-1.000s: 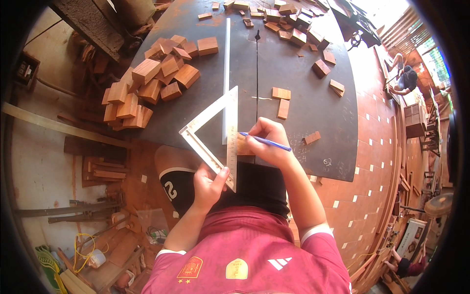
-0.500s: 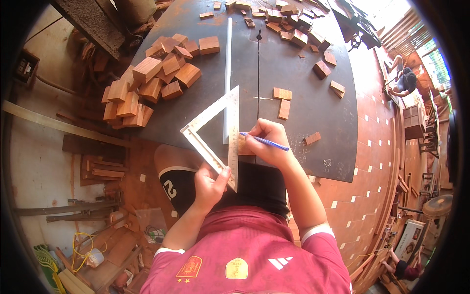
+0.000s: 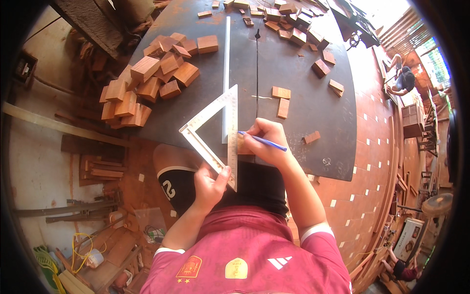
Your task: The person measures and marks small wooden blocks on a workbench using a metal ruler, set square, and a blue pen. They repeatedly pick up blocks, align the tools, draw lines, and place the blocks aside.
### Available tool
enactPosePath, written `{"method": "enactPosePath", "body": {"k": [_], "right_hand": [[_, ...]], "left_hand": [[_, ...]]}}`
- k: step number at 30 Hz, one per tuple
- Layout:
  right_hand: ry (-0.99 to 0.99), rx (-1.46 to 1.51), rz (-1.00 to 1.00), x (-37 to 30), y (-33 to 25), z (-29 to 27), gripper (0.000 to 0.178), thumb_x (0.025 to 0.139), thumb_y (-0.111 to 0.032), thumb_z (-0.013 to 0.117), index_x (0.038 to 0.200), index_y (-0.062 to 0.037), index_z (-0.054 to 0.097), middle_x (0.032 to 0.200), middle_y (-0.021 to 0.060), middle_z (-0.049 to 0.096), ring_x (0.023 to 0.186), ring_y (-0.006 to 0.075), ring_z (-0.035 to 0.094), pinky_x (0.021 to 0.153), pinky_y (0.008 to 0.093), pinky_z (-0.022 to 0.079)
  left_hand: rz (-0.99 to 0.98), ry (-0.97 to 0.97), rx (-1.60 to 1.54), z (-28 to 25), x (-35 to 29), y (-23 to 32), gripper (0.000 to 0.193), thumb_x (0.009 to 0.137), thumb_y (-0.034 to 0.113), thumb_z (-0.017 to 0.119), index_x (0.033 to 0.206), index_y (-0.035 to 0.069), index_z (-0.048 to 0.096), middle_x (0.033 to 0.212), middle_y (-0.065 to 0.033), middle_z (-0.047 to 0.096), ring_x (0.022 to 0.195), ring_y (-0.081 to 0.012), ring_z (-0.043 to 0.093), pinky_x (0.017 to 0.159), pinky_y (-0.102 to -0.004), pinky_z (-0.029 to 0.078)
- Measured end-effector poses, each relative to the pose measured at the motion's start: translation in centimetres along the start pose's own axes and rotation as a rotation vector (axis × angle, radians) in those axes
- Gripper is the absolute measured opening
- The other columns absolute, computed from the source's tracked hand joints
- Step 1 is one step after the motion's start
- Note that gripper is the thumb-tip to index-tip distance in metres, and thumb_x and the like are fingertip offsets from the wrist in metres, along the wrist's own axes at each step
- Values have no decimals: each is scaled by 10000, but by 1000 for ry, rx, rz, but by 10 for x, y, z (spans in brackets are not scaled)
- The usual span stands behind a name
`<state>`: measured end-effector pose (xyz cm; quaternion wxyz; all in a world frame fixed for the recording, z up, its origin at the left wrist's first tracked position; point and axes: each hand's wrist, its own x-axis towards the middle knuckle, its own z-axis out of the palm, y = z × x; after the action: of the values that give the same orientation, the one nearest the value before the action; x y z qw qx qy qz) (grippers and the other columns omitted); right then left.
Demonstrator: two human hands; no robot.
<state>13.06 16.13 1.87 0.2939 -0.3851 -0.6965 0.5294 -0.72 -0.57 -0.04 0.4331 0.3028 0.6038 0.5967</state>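
My left hand (image 3: 210,185) grips the near leg of a white triangular set square (image 3: 203,147), thumb on top. The square's graduated edge runs roughly away from me over a small wood block (image 3: 245,149), which is mostly hidden by the square and my fingers. In my right hand (image 3: 266,142) is a blue pen (image 3: 269,143), its tip at the ruled edge above the block. Under the square's far corner passes a long pale strip (image 3: 227,59), lying along the table. Two small wood blocks (image 3: 282,108) lie just beyond my right hand.
A heap of wood blocks (image 3: 147,73) covers the left of the dark table (image 3: 313,127). More blocks (image 3: 293,34) are scattered at the far right. A small wood piece (image 3: 311,137) lies right of my hand. Another person (image 3: 405,81) is at the far right.
Both hands, the set square and the pen hold nearly the same pose. The whole view has shifted very slightly.
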Motion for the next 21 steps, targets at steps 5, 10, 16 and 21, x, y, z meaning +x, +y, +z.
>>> {"method": "enactPosePath", "body": {"k": [5,10,16,21], "right_hand": [[-4,-21,1,0,-1,0,219,827,-114,753,761,40,611,664,104,680,651,70,602,590,293,512],[6,6,15,0,-2,1,213,821,-104,747,747,39,608,669,99,687,658,66,603,587,286,511],[5,28,17,0,-6,1,215,815,-97,747,736,38,601,669,96,688,663,62,605,578,283,508],[-13,-1,12,1,-7,1,236,816,-99,749,719,39,584,663,95,684,668,61,610,577,283,510]], "left_hand": [[2,6,-18,0,0,-4,156,964,101,695,983,9,571,737,-26,635,502,-48,551,437,-200,429],[14,-1,-10,0,1,-2,160,966,104,695,985,7,569,735,-23,633,501,-47,550,436,-200,429],[25,19,-14,2,1,-1,165,967,110,694,983,3,569,724,-19,629,488,-47,538,431,-200,417],[-3,3,32,-2,-1,-4,181,952,31,672,1111,-41,623,881,-48,699,737,-76,625,679,-249,509]]}}
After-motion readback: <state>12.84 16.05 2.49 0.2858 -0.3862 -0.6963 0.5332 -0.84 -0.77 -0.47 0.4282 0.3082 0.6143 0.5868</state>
